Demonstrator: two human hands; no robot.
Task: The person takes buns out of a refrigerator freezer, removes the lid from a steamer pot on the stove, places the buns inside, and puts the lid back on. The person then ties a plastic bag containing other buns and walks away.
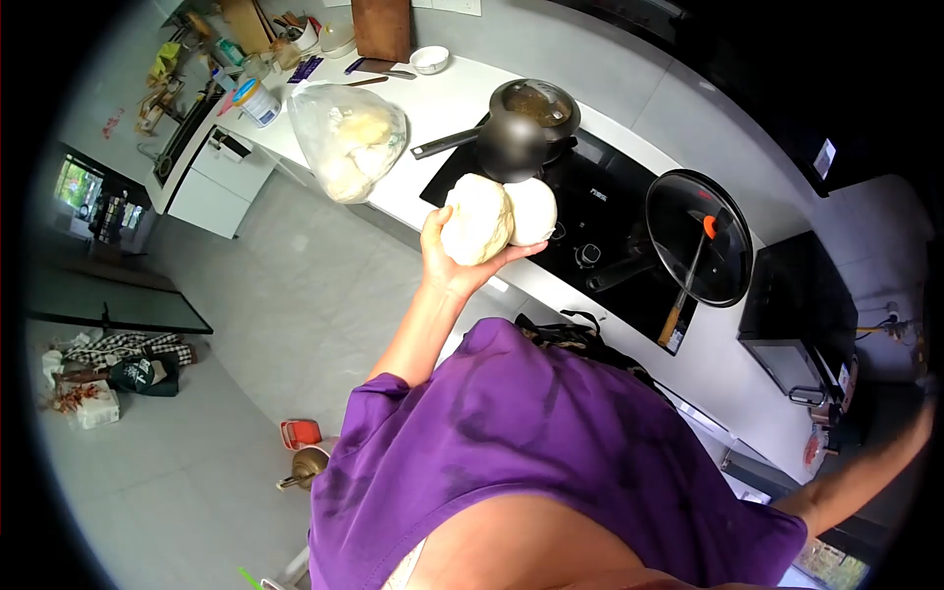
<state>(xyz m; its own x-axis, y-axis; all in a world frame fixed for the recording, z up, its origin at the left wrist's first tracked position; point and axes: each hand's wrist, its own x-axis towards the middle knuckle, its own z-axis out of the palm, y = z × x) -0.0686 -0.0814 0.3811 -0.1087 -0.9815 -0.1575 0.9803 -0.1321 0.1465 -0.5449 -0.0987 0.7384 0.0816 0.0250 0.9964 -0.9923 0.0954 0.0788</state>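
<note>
My left hand (462, 270) holds two large pale steamed buns over the front edge of the black cooktop (590, 206). The nearer bun (476, 221) is rough and rounded, with my fingers and thumb around it. Pressed beside it is a smoother, whiter bun (534, 211). Just beyond them stands a dark pot (536, 108) with a glass lid and a long handle. To the left, a clear plastic bag (349, 138) with several similar buns lies on the white counter. My right forearm (870, 482) stretches to the right; its hand is lost past the dark view edge.
On the cooktop's right are a pan with a glass lid (698, 236) and a wooden-handled utensil (678, 310). A microwave (796, 315) stands farther right. Along the back counter are a white bowl (429, 60), a cleaver (383, 67) and a can (256, 103).
</note>
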